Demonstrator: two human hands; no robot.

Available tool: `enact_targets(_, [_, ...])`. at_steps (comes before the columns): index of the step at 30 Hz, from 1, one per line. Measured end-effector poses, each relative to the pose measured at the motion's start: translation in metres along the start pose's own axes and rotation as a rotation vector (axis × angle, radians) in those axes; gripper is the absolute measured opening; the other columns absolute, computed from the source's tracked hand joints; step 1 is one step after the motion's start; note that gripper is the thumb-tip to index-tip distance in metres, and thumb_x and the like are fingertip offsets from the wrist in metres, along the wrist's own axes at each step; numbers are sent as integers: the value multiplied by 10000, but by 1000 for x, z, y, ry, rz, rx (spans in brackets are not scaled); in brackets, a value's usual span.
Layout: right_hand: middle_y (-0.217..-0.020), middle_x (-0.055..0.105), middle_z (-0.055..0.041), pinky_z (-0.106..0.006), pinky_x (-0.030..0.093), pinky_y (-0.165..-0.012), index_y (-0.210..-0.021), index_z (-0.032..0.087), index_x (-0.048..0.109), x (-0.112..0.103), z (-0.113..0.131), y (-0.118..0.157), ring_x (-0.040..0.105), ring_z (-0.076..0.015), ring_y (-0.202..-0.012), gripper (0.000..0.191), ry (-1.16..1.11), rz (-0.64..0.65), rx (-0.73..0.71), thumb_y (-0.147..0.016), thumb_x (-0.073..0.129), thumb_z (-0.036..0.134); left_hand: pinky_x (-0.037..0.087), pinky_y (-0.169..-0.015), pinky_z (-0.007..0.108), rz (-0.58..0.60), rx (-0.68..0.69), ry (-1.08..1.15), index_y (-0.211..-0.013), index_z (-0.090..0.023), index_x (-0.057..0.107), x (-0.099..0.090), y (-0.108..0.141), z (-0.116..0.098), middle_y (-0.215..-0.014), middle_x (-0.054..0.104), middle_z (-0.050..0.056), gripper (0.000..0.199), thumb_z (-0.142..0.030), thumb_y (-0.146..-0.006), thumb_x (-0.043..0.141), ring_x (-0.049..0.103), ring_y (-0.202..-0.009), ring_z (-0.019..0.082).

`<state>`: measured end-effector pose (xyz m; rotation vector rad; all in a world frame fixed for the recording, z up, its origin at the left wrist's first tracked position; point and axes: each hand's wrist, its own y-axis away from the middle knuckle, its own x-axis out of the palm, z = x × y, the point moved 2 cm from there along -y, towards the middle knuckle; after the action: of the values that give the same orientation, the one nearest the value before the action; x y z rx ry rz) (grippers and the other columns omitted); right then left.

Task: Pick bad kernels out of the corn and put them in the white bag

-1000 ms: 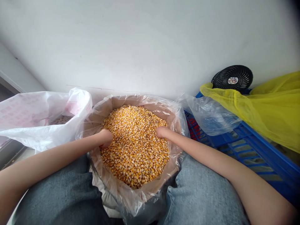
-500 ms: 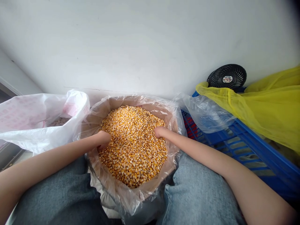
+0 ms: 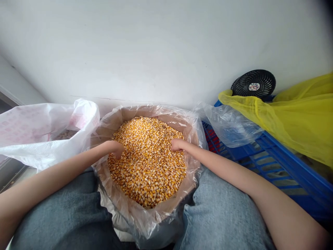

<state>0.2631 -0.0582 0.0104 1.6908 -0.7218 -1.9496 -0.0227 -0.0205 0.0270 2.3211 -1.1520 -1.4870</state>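
Left fingers (image 3: 119, 150), right fingers (image 3: 176, 144) sunk into dried corn kernels (image 3: 147, 170), opposite sides.

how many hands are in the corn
2. The left hand has its fingers pushed into the corn kernels at the pile's left side; the right hand presses into them at the right side. No others show.

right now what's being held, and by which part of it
Cannot tell: the left hand and right hand are sunk fingers-first in the corn kernels, hiding any grip.
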Motion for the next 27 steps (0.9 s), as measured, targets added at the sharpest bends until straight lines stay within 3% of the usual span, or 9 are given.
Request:
enact_targets(2, [-347, 392, 12, -235, 388, -448, -431, 122, 473, -5, 0, 7, 455, -111, -425, 163, -113, 7, -43, -580, 528, 159, 253, -406, 190, 100, 51, -123, -361, -151, 479, -7, 7, -15, -338, 358, -36, 154, -113, -424, 615, 345, -402, 81])
enact_targets(4, [-396, 413, 17, -196, 360, -415, -492, 124, 483, -10, 1, 13, 409, -69, -398, 193, -216, 5, -90, -650, 490, 235, 250, -409, 179, 163, 137, -35, -499, -150, 533, -10, 13, -31, -443, 435, -35, 75, -172, -492, 604, 348, -433, 68])
enact_targets(6, [-474, 452, 13, -167, 341, -404, -566, 123, 506, -14, 3, 17, 390, -45, -409, 211, -420, 31, -167, -687, 473, 293, 239, -391, 167, 230, 192, 254, -657, -161, 540, -10, 17, -43, -536, 458, -37, 113, -247, -587, 565, 340, -438, 55])
enact_targets(8, [-571, 491, 4, -145, 314, -391, -646, 126, 531, -18, 9, 19, 388, -32, -437, 212, -735, 71, -292, -684, 496, 332, 203, -354, 160, 271, 207, 610, -692, -167, 490, -11, 20, -52, -546, 407, -45, 138, -302, -668, 497, 293, -402, 42])
enact_targets(11, [-704, 527, -9, -130, 264, -364, -746, 141, 543, -24, 16, 23, 408, -30, -483, 215, -1149, 118, -462, -660, 539, 338, 163, -315, 152, 225, 200, 1028, -602, -162, 390, -16, 20, -57, -514, 302, -53, 188, -307, -714, 431, 220, -365, 32])
enact_targets(14, [-723, 532, 1, -129, 234, -351, -774, 160, 518, -27, 19, 24, 423, -35, -495, 170, -1374, 150, -480, -653, 536, 278, 171, -295, 142, 128, 186, 1278, -570, -160, 353, -25, 17, -53, -514, 272, -53, 185, -263, -696, 442, 216, -359, 27])
enact_targets(19, [-690, 526, 24, -138, 214, -354, -854, 198, 469, -30, 16, 26, 409, -43, -476, 245, -1539, 161, -463, -611, 476, 168, 179, -272, 135, -5, 173, 1428, -726, -166, 456, -31, 14, -43, -509, 275, -59, 74, -226, -682, 458, 243, -344, 31])
enact_targets(21, [-701, 532, 18, -140, 231, -366, -864, 197, 461, -30, 16, 26, 422, -49, -494, 262, -1540, 169, -471, -604, 465, 164, 196, -274, 133, -8, 177, 1434, -790, -171, 474, -30, 14, -43, -510, 284, -59, 115, -221, -689, 451, 268, -348, 34])
enact_targets(27, [-819, 564, -12, -141, 277, -394, -887, 193, 457, -31, 18, 31, 466, -60, -557, 276, -1549, 181, -477, -612, 476, 172, 202, -268, 120, 44, 186, 1422, -684, -159, 442, -23, 14, -48, -528, 323, -52, 158, -308, -735, 456, 276, -353, 24])
